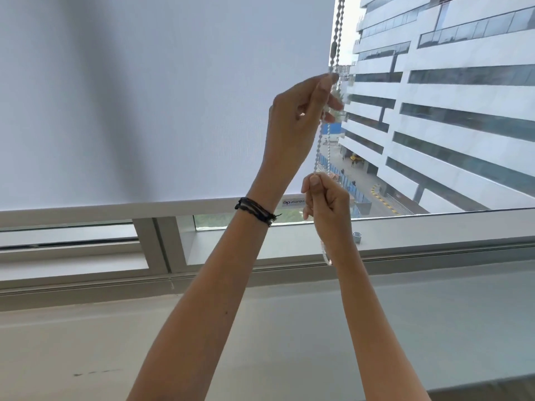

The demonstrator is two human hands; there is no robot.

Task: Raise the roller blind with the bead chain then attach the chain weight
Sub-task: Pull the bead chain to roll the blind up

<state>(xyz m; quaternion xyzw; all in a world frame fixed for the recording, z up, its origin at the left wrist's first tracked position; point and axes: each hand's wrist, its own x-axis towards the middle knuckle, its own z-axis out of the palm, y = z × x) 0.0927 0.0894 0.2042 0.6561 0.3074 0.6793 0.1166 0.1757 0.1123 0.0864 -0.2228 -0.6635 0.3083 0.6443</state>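
Blind: white roller blind (144,96) covers most of the window; glass right of the chain is uncovered.
Bottom rail: white bottom rail (130,206) sits just above the lower window frame (162,244), w/ a strip of glass showing under it.
Label: sticker (293,202) on the rail reads "ap asianpa…". Rest is hidden behind R hand (327,201).
Chain: bead chain (338,21) hangs at the blind's right edge, two strands side by side. Dark connector (334,49) sits on one strand, above L hand (301,111).
L hand: the upper hand. Thumb + forefinger pinch the chain a little below the connector, other fingers loosely curled. Black thread band (254,211) on the wrist.
R hand: the lower hand, in front of the rail. Fist clamped round the chain, thumb on top. Chain runs straight between the two hands.
Clear piece: clear plastic piece (327,256) hangs under R hand, in front of the frame. Can't tell how it joins the chain.
Ledge: small grey cylinder (357,237), just right of R wrist.
Outside: white multi-storey bldg (448,111) w/ dark window bands; street below w/ yellow-black markings.
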